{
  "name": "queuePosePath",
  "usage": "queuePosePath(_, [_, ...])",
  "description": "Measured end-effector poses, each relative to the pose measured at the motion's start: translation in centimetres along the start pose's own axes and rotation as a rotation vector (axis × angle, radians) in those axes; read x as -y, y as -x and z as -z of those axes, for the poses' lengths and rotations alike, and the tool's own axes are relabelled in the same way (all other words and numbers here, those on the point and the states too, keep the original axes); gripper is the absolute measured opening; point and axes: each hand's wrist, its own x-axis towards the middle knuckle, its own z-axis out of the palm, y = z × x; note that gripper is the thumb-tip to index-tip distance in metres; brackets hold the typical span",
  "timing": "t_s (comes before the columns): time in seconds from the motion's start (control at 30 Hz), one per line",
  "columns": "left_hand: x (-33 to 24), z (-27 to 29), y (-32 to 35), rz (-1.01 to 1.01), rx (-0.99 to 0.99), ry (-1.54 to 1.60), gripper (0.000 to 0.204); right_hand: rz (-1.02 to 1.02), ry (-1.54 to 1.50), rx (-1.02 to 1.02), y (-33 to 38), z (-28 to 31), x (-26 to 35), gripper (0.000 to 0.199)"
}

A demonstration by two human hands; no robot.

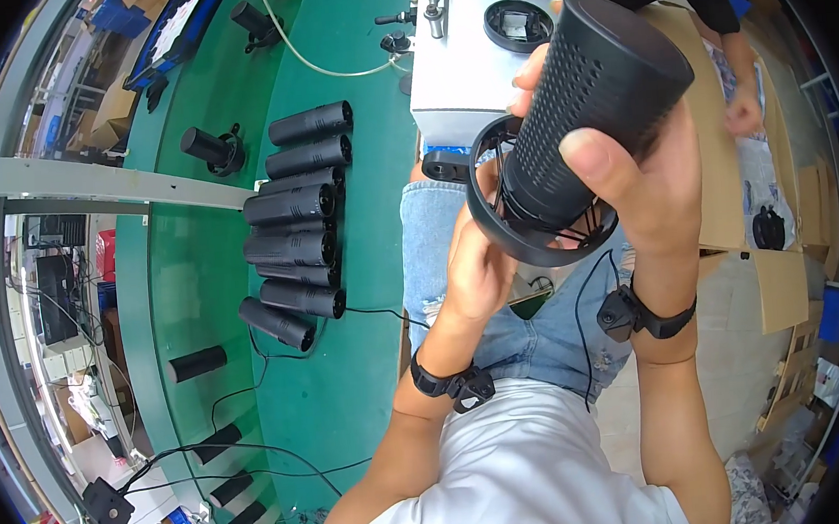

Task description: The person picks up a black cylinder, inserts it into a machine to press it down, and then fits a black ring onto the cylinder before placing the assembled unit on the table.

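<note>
A black cylinder with a perforated side (pixel 583 82) is held tilted in front of me. My right hand (pixel 664 179) is closed round it, thumb on its side and fingertips showing behind it. At its lower end is a black spoked ring (pixel 537 253) with a small side lug; whether the two are joined I cannot tell. My left hand (pixel 484 267) grips the ring from below, its fingers partly hidden. On the metal box beyond lies a similar black round frame (pixel 517 25).
Several black cylinders (pixel 287 205) lie in a row on the green bench (pixel 361 267) to the left. A pale hose (pixel 310 64) and black cables (pixel 286 450) cross it. At the far right, a person (pixel 739 69) works beside an open cardboard box (pixel 706 151).
</note>
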Motion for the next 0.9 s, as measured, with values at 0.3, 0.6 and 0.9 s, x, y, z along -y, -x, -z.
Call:
queuePosePath(0.3, [1.3,2.6,-1.1,0.157,0.508,0.728,0.059,0.1,0.117,-0.027,0.6,0.7,-0.5,0.073])
queuePosePath(0.6, [0.5,4.1,-0.3,0.177,0.169,0.445,0.068,0.097,0.115,0.116,-0.4,-1.3,-0.3,0.077])
queuePosePath(0.9, [-7.9,7.7,6.6,-0.785,-0.252,-1.439,0.06,-0.024,0.076,0.263,4.7,-8.6,-4.9,0.074])
